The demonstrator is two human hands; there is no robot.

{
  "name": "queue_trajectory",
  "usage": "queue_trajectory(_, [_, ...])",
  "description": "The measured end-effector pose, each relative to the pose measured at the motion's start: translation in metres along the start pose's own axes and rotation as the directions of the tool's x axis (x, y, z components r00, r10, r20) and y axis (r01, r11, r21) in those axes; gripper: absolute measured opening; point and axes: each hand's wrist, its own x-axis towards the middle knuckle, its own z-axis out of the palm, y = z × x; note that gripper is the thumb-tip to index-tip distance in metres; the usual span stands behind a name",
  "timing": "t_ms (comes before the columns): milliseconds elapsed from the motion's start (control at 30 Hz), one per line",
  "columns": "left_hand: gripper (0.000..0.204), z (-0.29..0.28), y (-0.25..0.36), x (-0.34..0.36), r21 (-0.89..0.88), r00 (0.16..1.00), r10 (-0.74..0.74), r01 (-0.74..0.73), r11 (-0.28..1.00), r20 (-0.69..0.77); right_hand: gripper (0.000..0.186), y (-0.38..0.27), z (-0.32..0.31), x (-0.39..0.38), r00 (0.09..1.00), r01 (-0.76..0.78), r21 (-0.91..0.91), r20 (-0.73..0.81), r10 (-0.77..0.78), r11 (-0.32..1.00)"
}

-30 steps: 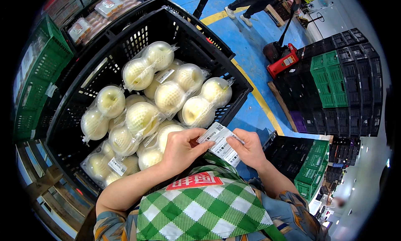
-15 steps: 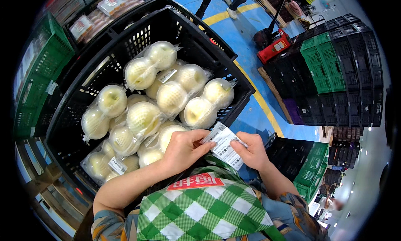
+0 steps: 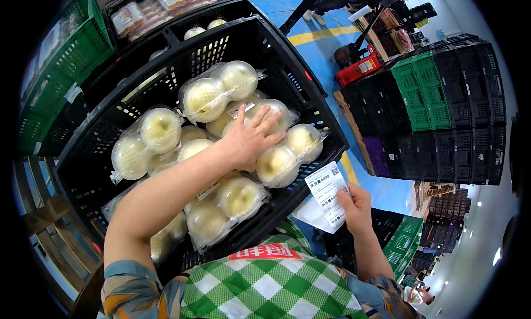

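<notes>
My left hand (image 3: 251,139) reaches over the black crate, its fingers spread across a clear pack of pale round fruits (image 3: 276,113). Beneath that hand the pack is partly covered, and a white label on it shows beside my fingers. More twin packs, with fruit in foam nets, lie around it, such as the far pack (image 3: 204,99), the left pack (image 3: 160,130) and the near pack (image 3: 240,197). Outside the crate's right edge, my right hand (image 3: 357,208) pinches a sheet of printed white labels (image 3: 327,196) between thumb and fingers.
The black crate's rim (image 3: 88,134) surrounds the fruit. A green crate (image 3: 69,70) stands at the left, beyond it trays of packed food (image 3: 149,15). Stacked black and green crates (image 3: 437,109) rise at the right, near a red pallet jack (image 3: 358,69). Wooden slats (image 3: 47,219) are at lower left.
My left hand has left the label sheet and moved forward onto a fruit pack, fingers spreading. My right hand, keeping the sheet, has shifted slightly right. The crate appears a little shifted in view.
</notes>
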Motion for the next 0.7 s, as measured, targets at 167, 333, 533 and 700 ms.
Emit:
queue_trajectory(167, [0.072, 0.018, -0.002, -0.005, -0.086, 0.993, -0.037, 0.027, 0.996, -0.116, 0.016, -0.007, 0.007, 0.006, 0.998, -0.038, -0.021, 0.047, 0.039, 0.999])
queue_trajectory(333, [0.06, 0.002, -0.011, -0.006, -0.203, 0.993, -0.066, 0.045, 0.978, -0.097, 0.018, -0.013, 0.002, 0.019, 0.995, -0.064, -0.051, 0.071, 0.068, 0.997])
queue_trajectory(533, [0.022, 0.004, -0.019, -0.008, -0.079, 0.963, 0.151, -0.172, 0.982, -0.224, 0.021, -0.032, -0.005, 0.056, 0.988, -0.114, -0.069, 0.094, 0.12, 0.991])
queue_trajectory(700, [0.013, 0.008, -0.028, -0.013, 0.035, 0.96, 0.232, -0.229, 0.973, -0.155, 0.022, -0.04, -0.009, 0.076, 0.98, -0.154, -0.063, 0.119, 0.16, 0.986])
